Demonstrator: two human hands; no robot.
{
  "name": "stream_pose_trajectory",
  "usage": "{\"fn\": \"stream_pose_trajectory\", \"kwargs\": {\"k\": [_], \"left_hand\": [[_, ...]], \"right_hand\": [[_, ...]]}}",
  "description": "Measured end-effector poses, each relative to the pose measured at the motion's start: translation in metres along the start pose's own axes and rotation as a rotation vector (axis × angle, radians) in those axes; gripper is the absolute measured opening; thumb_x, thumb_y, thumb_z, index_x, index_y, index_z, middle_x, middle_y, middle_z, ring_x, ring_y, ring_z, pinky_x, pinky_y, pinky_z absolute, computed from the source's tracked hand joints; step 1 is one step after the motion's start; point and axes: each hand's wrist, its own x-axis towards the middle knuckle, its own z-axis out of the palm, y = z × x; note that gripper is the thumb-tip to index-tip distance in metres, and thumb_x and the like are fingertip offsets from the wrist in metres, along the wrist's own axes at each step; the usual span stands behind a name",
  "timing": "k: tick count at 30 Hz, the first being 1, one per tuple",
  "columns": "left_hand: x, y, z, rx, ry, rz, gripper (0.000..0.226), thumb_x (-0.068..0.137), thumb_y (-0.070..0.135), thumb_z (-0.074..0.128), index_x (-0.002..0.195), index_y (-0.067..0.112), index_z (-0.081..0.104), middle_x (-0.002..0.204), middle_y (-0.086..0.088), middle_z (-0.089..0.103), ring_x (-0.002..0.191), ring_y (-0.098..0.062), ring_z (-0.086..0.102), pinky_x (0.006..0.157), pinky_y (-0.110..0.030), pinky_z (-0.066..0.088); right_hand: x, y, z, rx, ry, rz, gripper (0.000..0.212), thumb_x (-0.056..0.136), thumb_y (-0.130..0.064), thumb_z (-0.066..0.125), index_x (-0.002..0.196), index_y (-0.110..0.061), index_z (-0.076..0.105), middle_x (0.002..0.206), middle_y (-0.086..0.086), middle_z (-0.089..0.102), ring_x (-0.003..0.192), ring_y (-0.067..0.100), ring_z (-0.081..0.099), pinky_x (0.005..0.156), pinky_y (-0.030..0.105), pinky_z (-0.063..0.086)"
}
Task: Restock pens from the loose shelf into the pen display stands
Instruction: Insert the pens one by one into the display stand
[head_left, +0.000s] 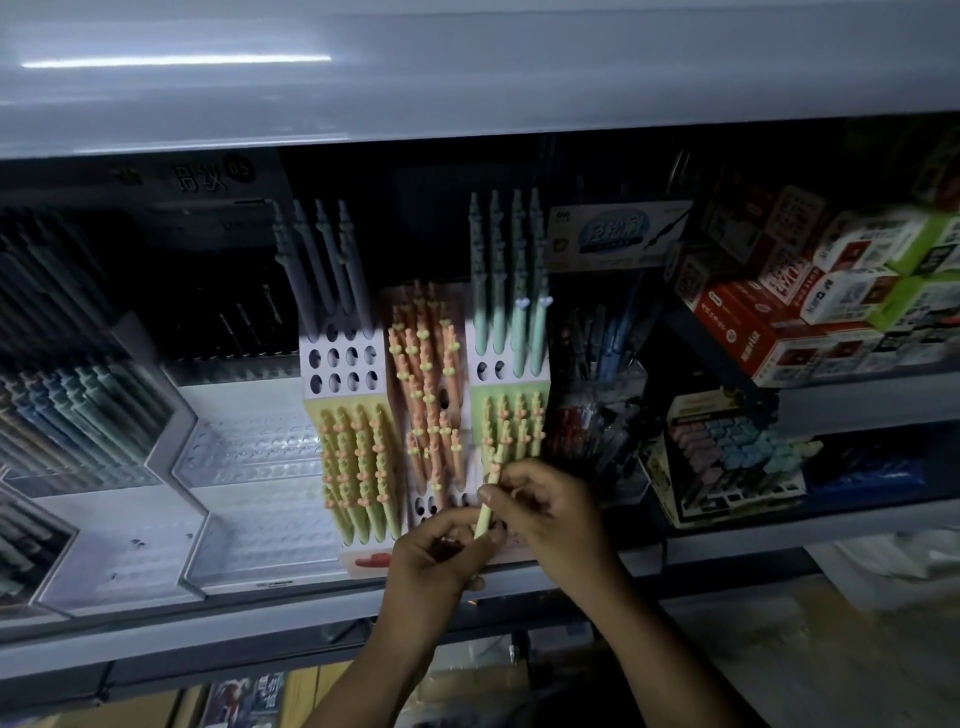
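Pale yellow plastic marks the pen (486, 514) at the centre of the head view, and both hands meet on it low in front of the display stand (340, 376). The pen stands nearly upright, leaning a little to the right. Its orange-trimmed top pokes out above the fingers, just below the stand's lower right block of yellow pens (511, 423).

The right hand (550, 512) comes in from the right and pinches the upper part of the barrel between thumb and forefinger. The left hand (439, 551) comes from below left with its fingers curled round the lower end, so the barrel shows only in the short gap between the two hands. Whether the tip is already in a hole cannot be told, since the hands cover it.

Just left of the hands, a few open holes (426, 506) show in the stand's white face. Above them the middle column holds orange pens (426, 384). The left column carries grey-blue pens (324, 260) over more yellow ones (358, 467), and mint-green pens (511, 291) fill the top right.

Clear plastic trays (249, 457) lie to the left on the shelf (208, 621). Red and green boxes (831, 312) are stacked far right.
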Motion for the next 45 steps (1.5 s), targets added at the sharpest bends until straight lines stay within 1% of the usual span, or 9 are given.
{"fn": "stream_pose_trajectory", "kwargs": {"k": [3, 8, 11, 16, 22, 29, 37, 40, 45], "left_hand": [[0.002, -0.003, 0.001, 0.020, 0.006, 0.014, 0.025, 0.077, 0.028, 0.078, 0.098, 0.013, 0.079, 0.076, -0.030, 0.054, 0.061, -0.022, 0.055, 0.061, -0.033, 0.053], [0.009, -0.011, -0.011, 0.336, 0.064, 0.075, 0.003, 0.090, 0.022, 0.075, 0.092, 0.021, 0.073, 0.077, -0.011, 0.063, 0.073, -0.021, 0.062, 0.068, -0.036, 0.053], [0.010, -0.011, -0.021, 0.477, 0.059, 0.117, 0.005, 0.095, 0.019, 0.069, 0.091, 0.022, 0.070, 0.085, 0.001, 0.068, 0.078, -0.007, 0.063, 0.066, -0.022, 0.051], [0.012, -0.016, -0.036, 0.736, 0.031, 0.234, 0.014, 0.095, 0.019, 0.069, 0.093, 0.033, 0.065, 0.097, 0.014, 0.065, 0.090, -0.001, 0.061, 0.073, -0.008, 0.042], [0.013, -0.007, -0.039, 0.675, 0.039, 0.199, 0.012, 0.095, 0.020, 0.069, 0.090, 0.030, 0.066, 0.090, 0.010, 0.067, 0.084, -0.001, 0.062, 0.070, -0.009, 0.041], [0.018, 0.000, -0.037, 0.652, 0.029, 0.201, 0.006, 0.096, 0.013, 0.067, 0.096, 0.019, 0.070, 0.093, 0.010, 0.068, 0.087, -0.001, 0.063, 0.071, -0.009, 0.043], [0.017, 0.003, -0.044, 0.607, 0.003, 0.171, 0.018, 0.094, 0.008, 0.067, 0.094, 0.026, 0.069, 0.087, 0.017, 0.067, 0.082, -0.005, 0.065, 0.068, -0.008, 0.044], [0.013, 0.008, -0.050, 0.589, -0.007, 0.160, 0.016, 0.094, 0.014, 0.067, 0.100, 0.029, 0.068, 0.089, 0.018, 0.068, 0.084, -0.009, 0.065, 0.069, -0.017, 0.050], [-0.006, 0.019, -0.071, 0.589, -0.026, 0.168, 0.011, 0.096, 0.021, 0.067, 0.100, 0.031, 0.068, 0.093, 0.017, 0.070, 0.085, -0.010, 0.064, 0.069, -0.025, 0.054]], "right_hand": [[0.000, 0.001, -0.003, 0.041, 0.016, 0.024, 0.008, 0.090, -0.015, 0.074, 0.084, -0.011, 0.071, 0.077, 0.006, 0.069, 0.068, 0.011, 0.064, 0.063, 0.030, 0.051], [0.007, 0.006, -0.028, 0.036, 0.176, 0.016, 0.009, 0.093, -0.017, 0.072, 0.084, -0.020, 0.072, 0.067, 0.004, 0.067, 0.058, 0.019, 0.061, 0.055, 0.030, 0.047], [0.011, 0.016, -0.033, -0.033, 0.225, 0.018, 0.013, 0.092, -0.019, 0.073, 0.081, -0.024, 0.070, 0.069, 0.000, 0.067, 0.063, 0.027, 0.064, 0.056, 0.041, 0.051], [0.013, 0.029, -0.025, -0.127, 0.233, 0.034, 0.007, 0.092, -0.026, 0.072, 0.090, -0.033, 0.071, 0.075, -0.010, 0.071, 0.066, 0.011, 0.066, 0.064, 0.042, 0.055], [0.017, 0.030, -0.014, -0.403, 0.165, -0.157, 0.012, 0.093, -0.023, 0.072, 0.084, -0.021, 0.065, 0.067, -0.026, 0.053, 0.060, -0.004, 0.050, 0.056, 0.010, 0.032], [0.016, 0.043, -0.004, -0.535, 0.253, -0.156, 0.017, 0.086, -0.030, 0.079, 0.096, -0.017, 0.074, 0.085, -0.005, 0.073, 0.072, 0.007, 0.063, 0.063, 0.023, 0.051], [0.014, 0.037, -0.003, -0.605, 0.240, -0.114, 0.015, 0.089, -0.033, 0.075, 0.096, -0.020, 0.076, 0.082, -0.005, 0.072, 0.069, 0.010, 0.062, 0.060, 0.019, 0.043], [0.010, 0.033, -0.001, -0.583, 0.228, -0.058, 0.014, 0.090, -0.033, 0.074, 0.097, -0.021, 0.074, 0.080, -0.008, 0.070, 0.067, 0.005, 0.059, 0.059, 0.011, 0.040], [-0.017, 0.016, 0.010, -0.467, 0.280, -0.033, 0.011, 0.092, -0.028, 0.069, 0.103, -0.026, 0.066, 0.083, -0.007, 0.064, 0.072, 0.005, 0.060, 0.062, 0.021, 0.046]]}}
